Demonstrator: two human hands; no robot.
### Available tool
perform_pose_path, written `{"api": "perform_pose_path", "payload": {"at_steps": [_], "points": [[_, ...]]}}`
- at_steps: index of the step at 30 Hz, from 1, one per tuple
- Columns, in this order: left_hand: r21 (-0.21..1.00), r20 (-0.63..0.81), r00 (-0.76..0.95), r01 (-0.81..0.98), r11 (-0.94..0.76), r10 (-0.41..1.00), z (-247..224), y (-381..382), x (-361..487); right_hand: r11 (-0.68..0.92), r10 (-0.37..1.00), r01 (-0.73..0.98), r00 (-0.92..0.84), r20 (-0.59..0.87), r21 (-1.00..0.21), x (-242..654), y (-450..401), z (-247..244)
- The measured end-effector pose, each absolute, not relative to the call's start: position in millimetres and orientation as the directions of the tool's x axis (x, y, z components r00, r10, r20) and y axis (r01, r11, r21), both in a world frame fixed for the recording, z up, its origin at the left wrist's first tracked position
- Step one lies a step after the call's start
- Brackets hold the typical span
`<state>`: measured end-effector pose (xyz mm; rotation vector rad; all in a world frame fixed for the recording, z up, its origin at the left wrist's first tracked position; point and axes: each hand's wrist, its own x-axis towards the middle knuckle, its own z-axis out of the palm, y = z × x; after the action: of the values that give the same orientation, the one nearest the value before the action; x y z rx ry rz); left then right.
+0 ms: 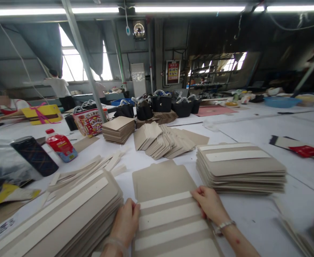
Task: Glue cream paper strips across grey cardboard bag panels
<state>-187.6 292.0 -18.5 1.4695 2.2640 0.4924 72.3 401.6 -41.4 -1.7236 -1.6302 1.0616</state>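
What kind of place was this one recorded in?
Most likely a packaging or bag-assembly workshop. Stacks of grey card panels cover a long white worktable, finished black bags with handles stand in a row farther back, and both hands, left hand and right hand, rest on a striped card panel.

Cardboard sheet (170,210) cut off below.
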Motion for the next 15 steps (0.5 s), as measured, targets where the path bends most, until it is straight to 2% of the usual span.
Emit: {"api": "perform_pose_path", "payload": {"at_steps": [8, 15], "points": [[0.466, -0.172, -0.317, 0.808, 0.360, 0.933, -27.5, 296.1, -193.2, -0.116, 0.991, 0.579, 0.019, -0.129, -0.807, 70.1, 402.3, -40.3], [0.437, -0.140, -0.289, 0.840, 0.321, 0.947, -34.1, 294.8, -198.1, -0.107, 0.994, 0.606, 0.040, -0.104, -0.788, 69.7, 398.5, -36.2]]}}
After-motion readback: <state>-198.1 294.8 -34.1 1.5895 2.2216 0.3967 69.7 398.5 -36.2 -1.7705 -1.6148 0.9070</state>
